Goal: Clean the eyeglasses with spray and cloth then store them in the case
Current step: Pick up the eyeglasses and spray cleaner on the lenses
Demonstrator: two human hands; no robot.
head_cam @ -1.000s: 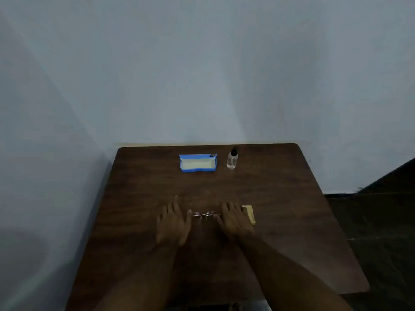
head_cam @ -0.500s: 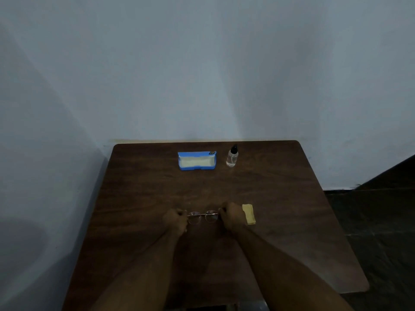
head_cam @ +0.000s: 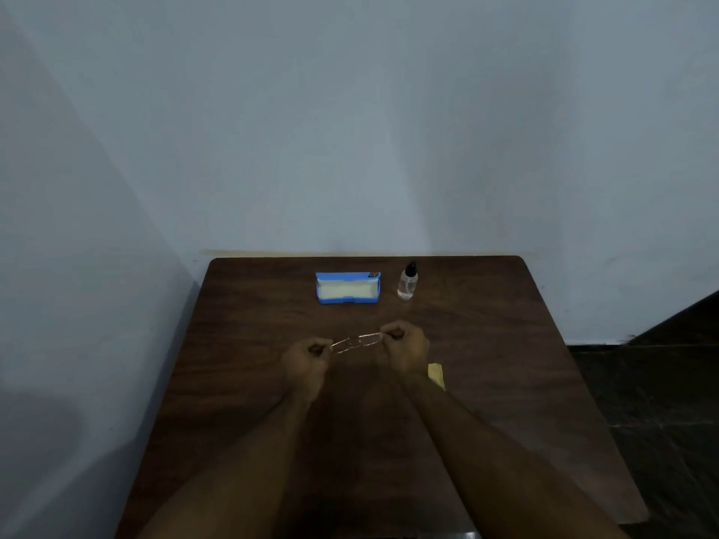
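Metal-rimmed eyeglasses (head_cam: 356,343) held between both hands.
Left hand (head_cam: 306,363) and right hand (head_cam: 404,350) fingers curled, pinching opposite frame ends.

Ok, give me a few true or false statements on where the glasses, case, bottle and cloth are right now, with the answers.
1. The left hand and the right hand each hold the thin metal-framed eyeglasses by one end. True.
2. The blue rectangular glasses case is closed. False: it lies open, showing a pale lining.
3. The small clear spray bottle with a black cap stands upright to the right of the case. True.
4. The yellow folded cloth is inside the case. False: it lies on the dark wooden table, beside the right hand.
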